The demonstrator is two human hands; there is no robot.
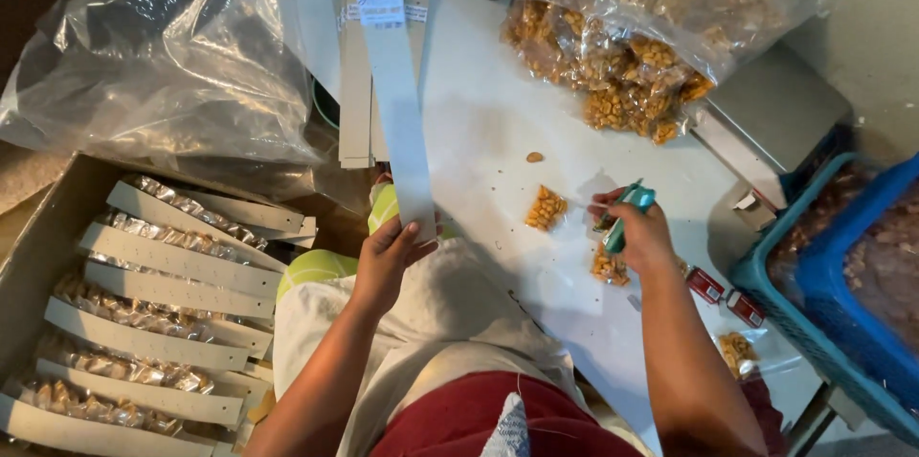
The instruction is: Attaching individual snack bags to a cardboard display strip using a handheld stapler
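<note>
My left hand [388, 256] is pinched shut on the bottom end of a long grey card strip [397, 84], thumb on the front, and the strip runs straight up toward 12 o'clock with a small white label near its top. My right hand [643, 232] is closed round a teal stapler [622, 216], held just over a small clear packet of nuts [609, 266] on the white worktop [498, 132].

At about 9 o'clock from the right hand, between my two hands, there's another little nut packet [546, 207] lying flat, and a single loose nut [534, 157] sits just beyond it toward 12. At 4 o'clock from the right hand are two small red boxes [723, 294], probably staples, can't really tell, with one more packet [737, 352] past them.

Further out at 12 to 1 o'clock is a big clear bag of nut packets [632, 26], with a metal scale [771, 117] beside it and a blue basket [852, 313] at 3. Behind the strip there's a stack of more strips [356, 84]. Off at 9 o'clock is a crumpled plastic bag [172, 65], and at 8 a cardboard box [38, 227] holding finished strips with packets hanging off them [144, 323].
</note>
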